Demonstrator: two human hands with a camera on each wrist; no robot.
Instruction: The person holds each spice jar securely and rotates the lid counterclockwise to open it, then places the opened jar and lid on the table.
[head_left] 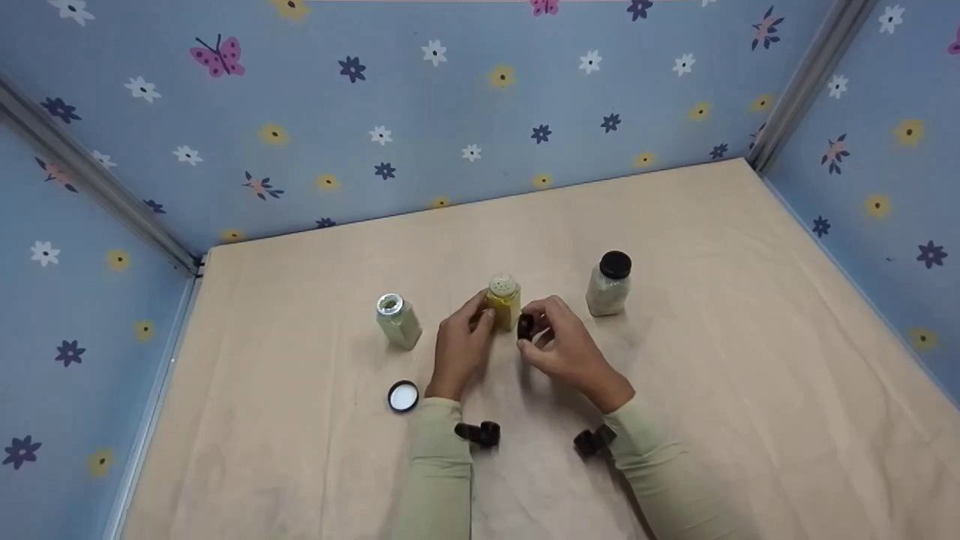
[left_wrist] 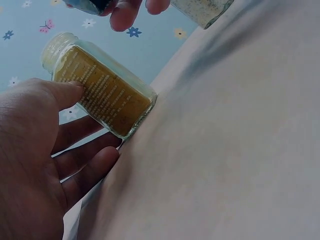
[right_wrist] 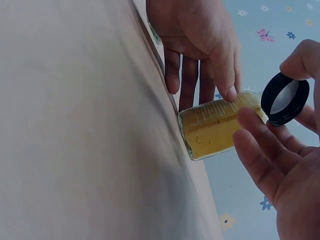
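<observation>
A glass jar of yellow powder (head_left: 503, 306) with a perforated white top stands upright between the hands. My left hand (head_left: 461, 345) grips it from the left, thumb on its printed label (left_wrist: 102, 90) in the left wrist view. In my right hand (head_left: 566, 349), just right of the jar, a black cap (head_left: 526, 327) is pinched between thumb and finger. The right wrist view shows the cap (right_wrist: 285, 99) tilted, its pale inside visible, beside the jar's top, with other fingers of that hand near the jar's side (right_wrist: 212, 135).
To the left stands an uncapped jar with pale green contents (head_left: 400, 326); a black cap, white inside up (head_left: 403, 396), lies below it. A black-capped jar (head_left: 609, 285) stands at right. Flowered blue panels (head_left: 450, 97) border the cloth-covered table (head_left: 285, 337).
</observation>
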